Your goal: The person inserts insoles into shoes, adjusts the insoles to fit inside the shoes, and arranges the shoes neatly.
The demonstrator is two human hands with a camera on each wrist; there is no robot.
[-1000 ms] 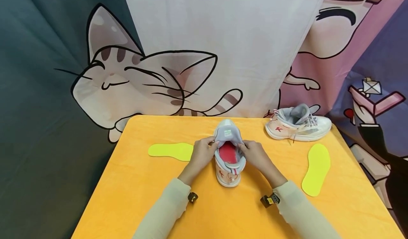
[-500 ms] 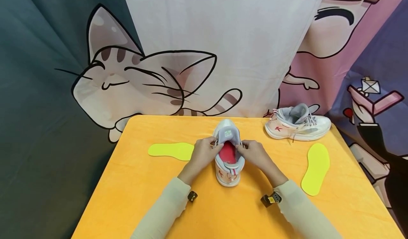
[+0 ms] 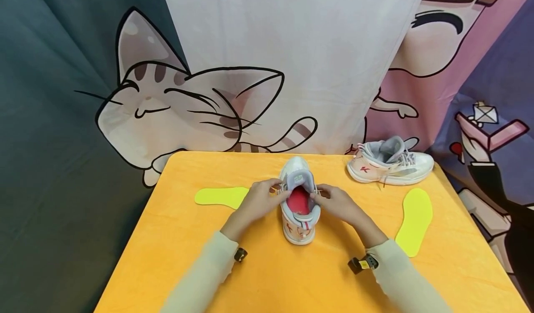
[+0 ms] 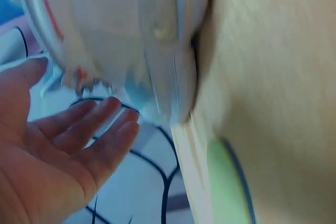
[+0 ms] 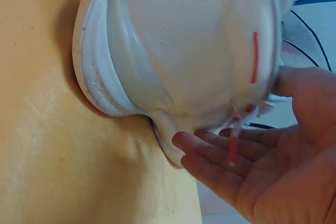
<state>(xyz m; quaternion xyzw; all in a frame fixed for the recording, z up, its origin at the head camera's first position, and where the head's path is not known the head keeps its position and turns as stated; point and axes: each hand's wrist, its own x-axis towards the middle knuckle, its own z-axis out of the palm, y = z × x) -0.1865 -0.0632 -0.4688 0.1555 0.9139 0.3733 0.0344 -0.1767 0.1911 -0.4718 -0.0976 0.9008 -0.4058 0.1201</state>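
Note:
A white sneaker (image 3: 295, 235) stands upright on the table, heel toward me, its red inside showing through the opening. At its left collar is my left hand (image 3: 260, 199); the thumb reaches over the rim and the other fingers spread loosely outside by the laces. On the opposite side, my right hand (image 3: 335, 203) has its thumb at the collar edge, the tip hidden in the right wrist view. Its other fingers (image 5: 210, 163) extend fairly straight along the shoe's side, a red-and-white lace end (image 5: 233, 148) hanging in front of them. Neither hand visibly grips the shoe.
One yellow insole (image 3: 219, 196) lies left of the shoe, partly behind my left hand. Another yellow insole (image 3: 415, 220) lies at the right. A second sneaker (image 3: 392, 162) rests near the back right edge of the orange-yellow table (image 3: 267, 276). Behind hangs a cartoon-printed cloth (image 3: 325, 62).
Both wrists have moved outward, away from the shoe. The fingers have loosened from the collar, and the tongue leans further toward me. The sneaker stays in place.

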